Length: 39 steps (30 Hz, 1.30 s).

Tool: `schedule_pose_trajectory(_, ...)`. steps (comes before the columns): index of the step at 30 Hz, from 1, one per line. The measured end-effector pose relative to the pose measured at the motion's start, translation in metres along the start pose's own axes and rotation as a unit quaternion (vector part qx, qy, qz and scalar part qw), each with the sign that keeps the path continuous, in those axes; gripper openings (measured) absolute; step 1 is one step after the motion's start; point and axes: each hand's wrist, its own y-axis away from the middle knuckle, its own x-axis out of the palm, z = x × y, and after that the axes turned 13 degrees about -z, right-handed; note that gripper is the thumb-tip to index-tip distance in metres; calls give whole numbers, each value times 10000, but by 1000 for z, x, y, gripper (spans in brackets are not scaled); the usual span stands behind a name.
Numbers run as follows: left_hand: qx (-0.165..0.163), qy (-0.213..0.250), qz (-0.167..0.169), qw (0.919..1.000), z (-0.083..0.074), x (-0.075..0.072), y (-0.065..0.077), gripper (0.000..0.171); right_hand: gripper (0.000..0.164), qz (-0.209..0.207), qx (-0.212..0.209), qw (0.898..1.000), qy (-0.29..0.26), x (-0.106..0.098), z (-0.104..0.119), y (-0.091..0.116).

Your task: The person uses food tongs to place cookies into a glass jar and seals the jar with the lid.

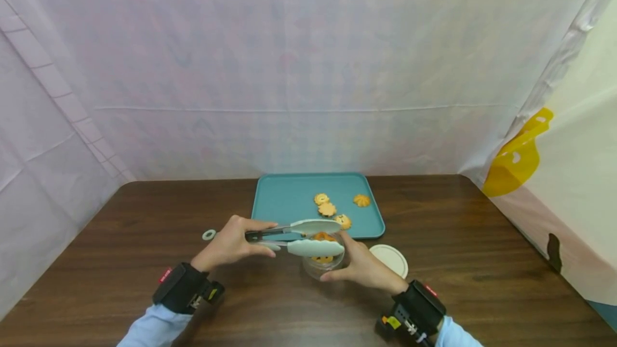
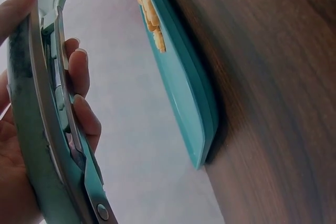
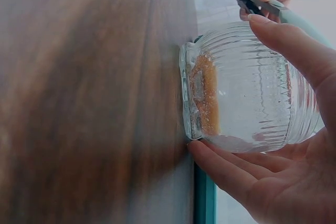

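My left hand (image 1: 233,240) grips a pair of tongs (image 1: 315,249) with pale green tips, held level above the mouth of a clear ribbed glass jar (image 3: 241,90). The jar stands on the table, and my right hand (image 1: 359,264) holds it round its side, thumb opposite the fingers. Inside, a golden cookie (image 3: 207,95) lies at the bottom. Another orange-brown piece (image 1: 323,236) shows between the tong tips in the head view; whether they pinch it or it lies in the jar I cannot tell.
Behind the jar lies a teal tray (image 1: 284,197) bearing several cookies, among them a shell-shaped cookie (image 1: 361,200). A round white lid (image 1: 389,260) is to the right of the jar. Left of my left hand sits a small pale ring (image 1: 209,234). Cloth curtains (image 1: 289,68) enclose the table.
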Motion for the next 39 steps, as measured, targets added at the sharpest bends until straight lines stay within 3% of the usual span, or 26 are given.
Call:
schedule_pose_trajectory(30,-345,78,348,9988,-2,-1,-4,59,104,57,182,9998,106,0,-3,0)
schedule_pose_trajectory(39,-457,114,337,9983,0,-1,-3,67,87,102,-38,9999,16,0,-3,0)
